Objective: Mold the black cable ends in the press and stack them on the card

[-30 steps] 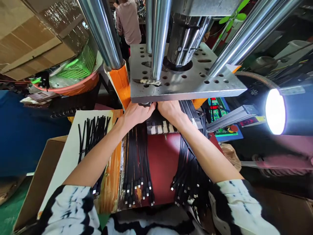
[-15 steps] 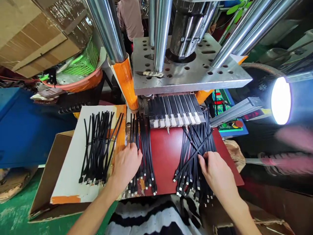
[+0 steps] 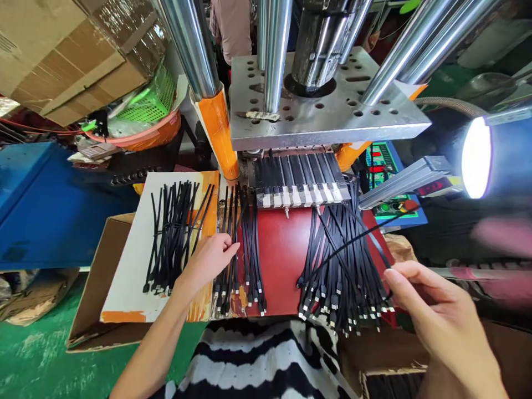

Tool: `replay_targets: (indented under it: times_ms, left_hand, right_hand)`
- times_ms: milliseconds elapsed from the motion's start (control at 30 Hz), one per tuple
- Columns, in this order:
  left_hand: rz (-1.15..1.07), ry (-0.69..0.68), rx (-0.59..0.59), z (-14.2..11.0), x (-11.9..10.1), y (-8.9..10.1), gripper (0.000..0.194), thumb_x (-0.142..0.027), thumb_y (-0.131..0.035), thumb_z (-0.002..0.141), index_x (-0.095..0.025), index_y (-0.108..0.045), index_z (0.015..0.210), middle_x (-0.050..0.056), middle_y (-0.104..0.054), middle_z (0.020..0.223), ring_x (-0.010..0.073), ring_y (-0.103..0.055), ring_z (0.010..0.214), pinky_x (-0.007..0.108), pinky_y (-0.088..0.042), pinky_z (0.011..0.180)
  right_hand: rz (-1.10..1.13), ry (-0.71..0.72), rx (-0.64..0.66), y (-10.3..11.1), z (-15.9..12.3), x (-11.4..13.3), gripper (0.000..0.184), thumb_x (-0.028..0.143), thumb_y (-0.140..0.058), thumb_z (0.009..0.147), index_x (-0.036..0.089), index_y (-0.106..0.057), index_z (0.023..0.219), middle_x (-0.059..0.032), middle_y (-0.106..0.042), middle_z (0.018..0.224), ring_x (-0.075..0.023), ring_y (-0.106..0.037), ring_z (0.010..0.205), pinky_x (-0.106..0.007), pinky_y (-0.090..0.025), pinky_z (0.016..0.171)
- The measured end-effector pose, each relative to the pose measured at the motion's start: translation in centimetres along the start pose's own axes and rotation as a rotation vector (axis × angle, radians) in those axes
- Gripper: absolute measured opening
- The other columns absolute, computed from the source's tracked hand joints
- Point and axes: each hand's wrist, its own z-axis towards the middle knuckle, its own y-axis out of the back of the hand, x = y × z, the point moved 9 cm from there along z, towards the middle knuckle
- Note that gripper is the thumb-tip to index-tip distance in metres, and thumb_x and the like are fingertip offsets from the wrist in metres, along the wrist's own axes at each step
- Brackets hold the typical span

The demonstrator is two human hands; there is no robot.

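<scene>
Black flat cables lie in three piles in front of a press. My left hand (image 3: 208, 257) rests on the middle pile (image 3: 243, 249), fingers pinched round one black cable. My right hand (image 3: 432, 310) is lifted off the right pile (image 3: 341, 266), thumb and forefinger closed on a single black cable (image 3: 353, 238) that arcs up over the pile. A third pile (image 3: 174, 233) lies on a white board (image 3: 124, 277) at the left. Beyond the piles, a mould (image 3: 297, 180) holds a row of black cables with white tips.
The steel press plate (image 3: 328, 119) and chrome columns hang over the mould. A red mat (image 3: 278, 249) covers the bench. A bright lamp (image 3: 477, 158) and control panel (image 3: 378, 166) stand right. Cardboard box (image 3: 91, 277), green basket (image 3: 145, 102) left. A person (image 3: 233, 27) stands behind.
Both hands came back from the mould under the plate to the cable piles. My right hand has since risen to the right with one cable; my left has pinched one in the middle pile.
</scene>
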Motion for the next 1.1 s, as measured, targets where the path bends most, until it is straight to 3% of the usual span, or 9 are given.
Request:
replay_targets:
  times_ms: [200,333,433,500,633,733,800,900,1100]
  left_hand:
    - [-0.951,-0.073,0.105,-2.4,-2.4,-1.8,0.064,-0.08,-0.065,0.085,-0.018,-0.074,0.075,-0.002,-0.058,0.063,0.0115,-0.052,0.048,0.023,-0.037,0.045]
    - [-1.274,-0.128,0.215,-5.2,-7.5,-3.2,0.072,-0.089,-0.069,0.08,-0.017,-0.078,0.079,-0.002,-0.056,0.063,0.0082,-0.048,0.043,0.022,-0.035,0.04]
    - [-1.258,-0.239,0.169,-6.5,-9.7,-2.7,0.07,-0.085,-0.066,0.087,-0.018,-0.075,0.071,-0.004,-0.049,0.057,0.0082,-0.044,0.043,0.023,-0.032,0.042]
    - [-1.139,-0.34,0.08,-7.1,-10.3,-2.0,0.068,-0.08,-0.065,0.092,-0.018,-0.072,0.064,-0.003,-0.049,0.056,0.0094,-0.044,0.049,0.024,-0.031,0.047]
    - [-0.973,-0.456,0.057,-8.3,-10.9,-2.9,0.07,-0.068,-0.058,0.103,-0.018,-0.06,0.056,-0.002,-0.051,0.059,0.0111,-0.044,0.057,0.027,-0.034,0.056]
    - [-0.902,-0.411,0.093,-8.3,-10.4,-3.6,0.053,-0.058,-0.062,0.104,-0.018,-0.069,0.07,-0.001,-0.06,0.068,0.0124,-0.052,0.061,0.026,-0.041,0.059]
    - [-0.894,-0.362,0.035,-7.6,-9.6,-2.2,0.033,-0.052,-0.07,0.1,-0.02,-0.078,0.099,0.003,-0.071,0.087,0.015,-0.062,0.071,0.026,-0.05,0.064]
    - [-0.985,-0.388,-0.067,-6.1,-9.4,1.5,0.044,-0.05,-0.075,0.095,-0.02,-0.076,0.128,0.01,-0.078,0.109,0.0192,-0.071,0.085,0.03,-0.06,0.077]
    - [-0.969,-0.446,-0.002,-3.7,-11.8,4.9,0.025,-0.04,-0.073,0.096,-0.02,-0.083,0.087,0.006,-0.083,0.083,0.0212,-0.075,0.079,0.03,-0.06,0.075]
  right_hand:
    - [0.175,0.09,-0.184,-1.0,-2.5,2.5,0.026,0.049,-0.081,0.09,0.025,-0.072,0.084,-0.0024,-0.066,0.076,-0.0176,-0.058,0.065,-0.027,-0.047,0.056]
    - [0.159,0.301,0.25,-9.4,-4.4,6.6,0.027,0.032,-0.068,0.101,0.023,-0.064,0.075,0.0008,-0.062,0.067,-0.0134,-0.054,0.058,-0.025,-0.043,0.056]
    - [0.214,0.345,0.587,-13.8,-5.4,8.2,0.037,0.033,-0.062,0.105,0.021,-0.056,0.07,0.0048,-0.053,0.06,-0.0099,-0.046,0.054,-0.023,-0.037,0.053]
    - [0.253,0.282,0.636,-14.3,-4.8,8.0,0.035,0.042,-0.069,0.102,0.021,-0.062,0.074,0.0046,-0.056,0.064,-0.0104,-0.049,0.057,-0.023,-0.037,0.055]
    - [0.356,0.168,0.506,-13.5,-3.0,7.0,0.041,0.05,-0.067,0.103,0.02,-0.068,0.075,-0.0008,-0.062,0.072,-0.0148,-0.056,0.066,-0.027,-0.043,0.059]
    - [0.367,0.181,0.439,-13.7,-2.7,6.8,0.045,0.044,-0.063,0.106,0.02,-0.066,0.068,-0.0011,-0.059,0.07,-0.015,-0.054,0.066,-0.028,-0.043,0.061]
    - [0.366,0.191,0.416,-13.9,-2.8,6.6,0.042,0.041,-0.066,0.105,0.02,-0.067,0.068,0.0002,-0.057,0.068,-0.0137,-0.052,0.064,-0.027,-0.041,0.06]
    - [0.359,0.188,0.419,-14.2,-3.2,6.2,0.036,0.037,-0.069,0.103,0.02,-0.072,0.073,0.0008,-0.06,0.069,-0.0127,-0.053,0.064,-0.026,-0.041,0.06]
    - [0.304,0.242,0.369,-13.8,-3.6,6.2,0.035,0.036,-0.064,0.106,0.02,-0.077,0.077,-0.0023,-0.066,0.074,-0.0146,-0.06,0.067,-0.025,-0.048,0.062]
